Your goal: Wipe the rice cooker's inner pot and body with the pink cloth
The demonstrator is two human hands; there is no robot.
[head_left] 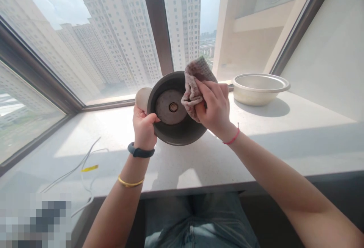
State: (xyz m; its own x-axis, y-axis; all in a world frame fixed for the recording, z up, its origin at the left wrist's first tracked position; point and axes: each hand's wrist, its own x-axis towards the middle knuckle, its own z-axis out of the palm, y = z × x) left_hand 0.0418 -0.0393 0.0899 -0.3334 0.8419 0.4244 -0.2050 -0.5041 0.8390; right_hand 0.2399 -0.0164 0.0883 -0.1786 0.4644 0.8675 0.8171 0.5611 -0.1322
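Observation:
My left hand point(144, 126) grips the rim of a dark round cooker base point(170, 126), holding it tilted up toward me above the windowsill, so its heating plate with a centre knob point(173, 107) shows inside. My right hand point(214, 107) is closed on a crumpled pinkish cloth point(195, 83), pressing it against the inner right wall of the cooker base. A beige part of the appliance point(141, 97) pokes out behind the left rim.
A white windowsill counter point(256, 138) runs under a big window with tower blocks outside. A pale metal basin point(259, 87) stands at the back right. A white cable with a yellow tag point(89, 168) lies at the left. My jeans-clad lap is below.

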